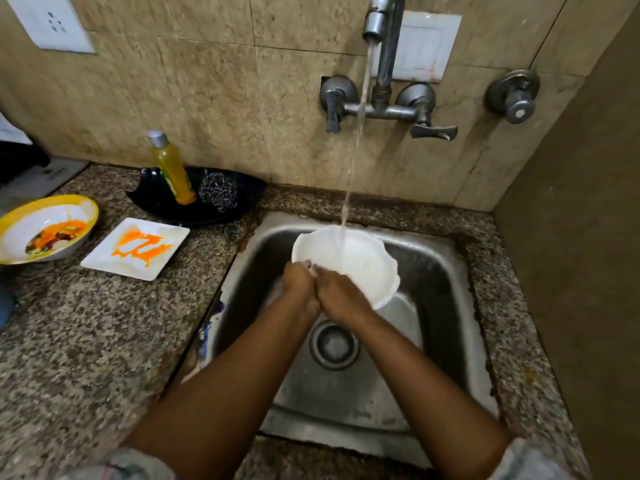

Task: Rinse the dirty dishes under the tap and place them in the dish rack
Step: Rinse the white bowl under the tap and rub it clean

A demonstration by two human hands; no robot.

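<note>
Both hands hold a white bowl (349, 261) over the sink (446, 271), tilted so its open face turns up and toward the wall, where the stream (356, 133) from the tap (375, 26) strikes its upper inside. The left hand (299, 284) grips the near-left rim, thumb over the edge; the right hand (341, 294) presses against it at the near rim, fingers curled under the bowl (the exact finger placement is blurred). The two hands touch each other, so the bowl lies wholly beyond them, away from the person and slightly to the right, with no support on its far side. The inside looks clean, suggesting the rinse is far along. Two dirty dishes wait on the bench at left: a yellow-rimmed bowl (45, 228) with food scraps and, just beside it, a square plate (136, 247) smeared orange; the left hand is the nearer to both. Behind them a black tray (242, 202) carries a soap bottle (171, 169) and a steel scrubber (218, 190). No dish rack is in view, so which way the bowl must travel cannot be told.
</note>
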